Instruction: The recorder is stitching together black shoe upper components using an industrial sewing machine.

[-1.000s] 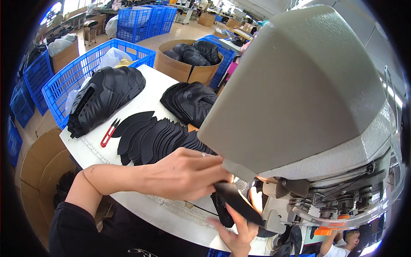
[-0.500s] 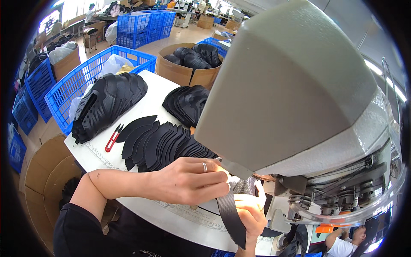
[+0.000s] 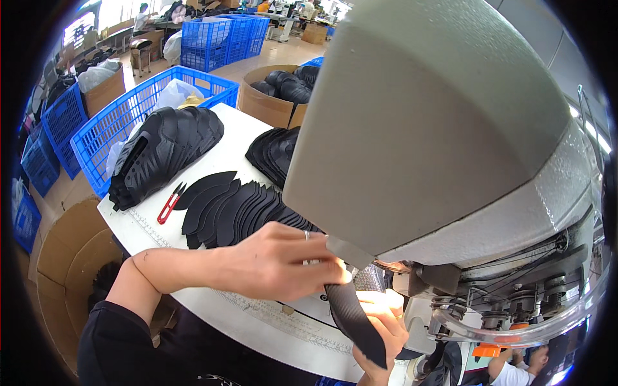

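Note:
My left hand (image 3: 283,260) reaches across from the left, its fingers closed on the upper end of a curved black fabric piece (image 3: 356,321). That piece hangs down in front of my right hand (image 3: 386,325). The right fingers are closed around a shoe upper with a grey mesh surface (image 3: 369,278), mostly hidden behind my hands and the machine. Both hands are just below the pale grey head of a sewing machine (image 3: 425,141), which hides the needle area. Left of them lies a fanned row of black fabric pieces (image 3: 238,209) on the white table (image 3: 212,315).
Red-handled thread snips (image 3: 170,204) lie by the fanned pieces. Stacked black shoe uppers (image 3: 164,145) and a second stack (image 3: 270,154) stand farther back. A blue crate (image 3: 96,151) and cardboard bins (image 3: 267,108) surround the table. Another person (image 3: 512,370) is at lower right.
My left hand has shifted slightly up. The black piece's lower end has swung to the right, and my right hand has moved a little right. The view has tilted slightly.

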Demonstrator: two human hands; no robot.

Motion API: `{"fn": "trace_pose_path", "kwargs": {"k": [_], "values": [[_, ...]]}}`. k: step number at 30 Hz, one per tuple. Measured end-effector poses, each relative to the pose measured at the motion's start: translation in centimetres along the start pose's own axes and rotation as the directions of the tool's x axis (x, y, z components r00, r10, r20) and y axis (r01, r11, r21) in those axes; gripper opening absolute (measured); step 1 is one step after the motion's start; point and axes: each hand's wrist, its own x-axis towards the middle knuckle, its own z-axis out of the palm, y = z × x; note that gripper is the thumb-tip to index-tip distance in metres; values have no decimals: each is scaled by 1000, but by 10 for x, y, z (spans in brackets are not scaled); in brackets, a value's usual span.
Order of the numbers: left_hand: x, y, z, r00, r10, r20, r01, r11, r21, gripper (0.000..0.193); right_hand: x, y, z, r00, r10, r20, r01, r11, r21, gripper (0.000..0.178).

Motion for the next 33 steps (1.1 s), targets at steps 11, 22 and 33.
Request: {"fn": "trace_pose_path", "kwargs": {"k": [11,22,33], "values": [[-2,16,10,993,113,41,-119,976,185,20,6,7,0,1000,-11,-18,13,996,91,21],[-3,11,9,997,-62,-36,65,995,80,24,17,-2,-2,997,-72,28,72,997,9,27],[-1,25,12,994,102,-31,-92,969,229,21,19,5,7,996,-70,-57,76,992,103,20]]}}
